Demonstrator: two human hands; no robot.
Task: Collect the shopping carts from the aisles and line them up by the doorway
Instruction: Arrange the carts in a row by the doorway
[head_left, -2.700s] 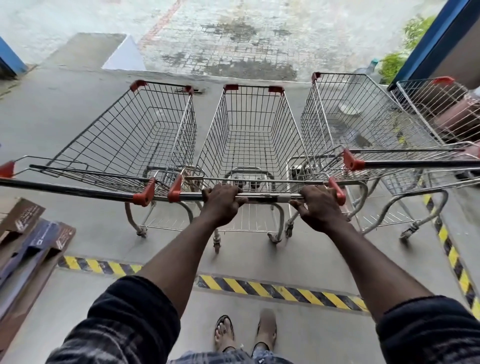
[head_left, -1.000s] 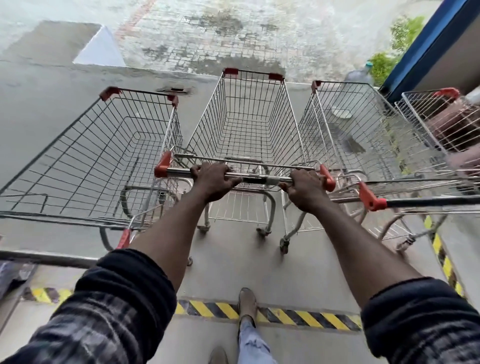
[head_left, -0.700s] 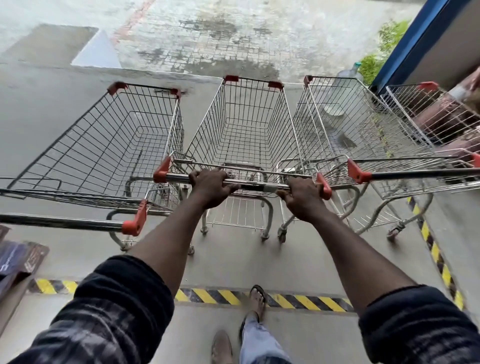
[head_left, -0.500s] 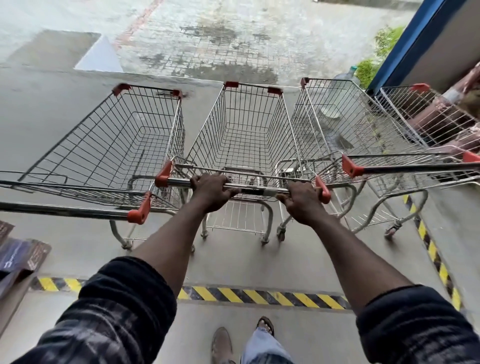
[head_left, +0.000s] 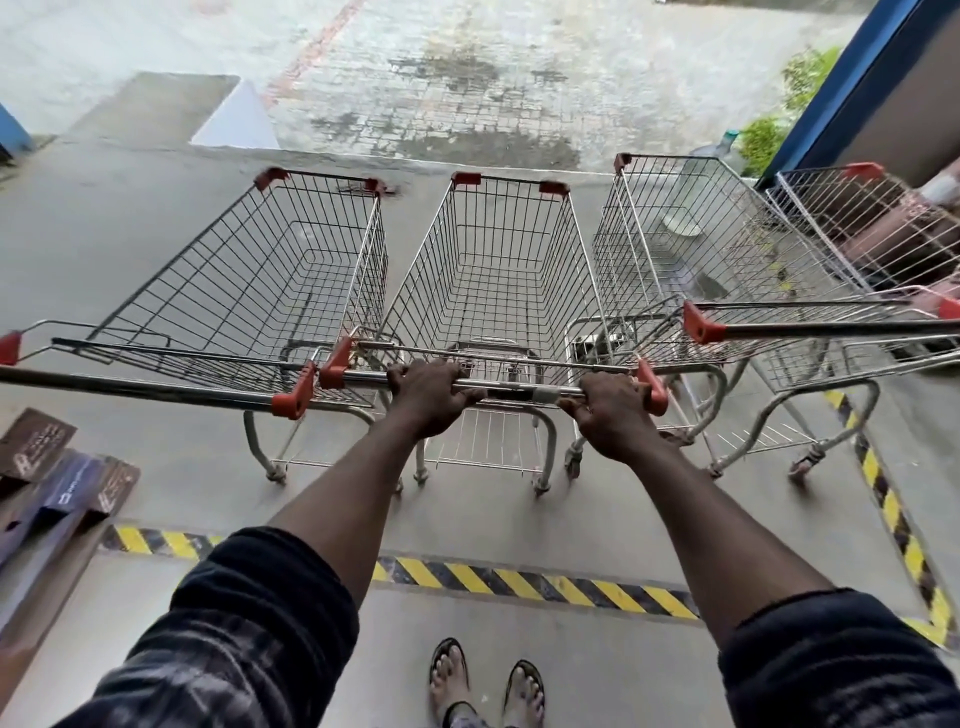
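While the left hand (head_left: 431, 395) and right hand (head_left: 610, 415) both clasp its handlebar (head_left: 519, 387), the middle shopping cart (head_left: 498, 291) stands side by side between the left cart (head_left: 270, 280) and right cart (head_left: 675, 249), with a fourth cart (head_left: 857, 228) beyond. This row looks about set; whether any carts are left in the aisles cannot be seen.

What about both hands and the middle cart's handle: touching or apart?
Touching. The head view shows the left hand and right hand curled over the handle.
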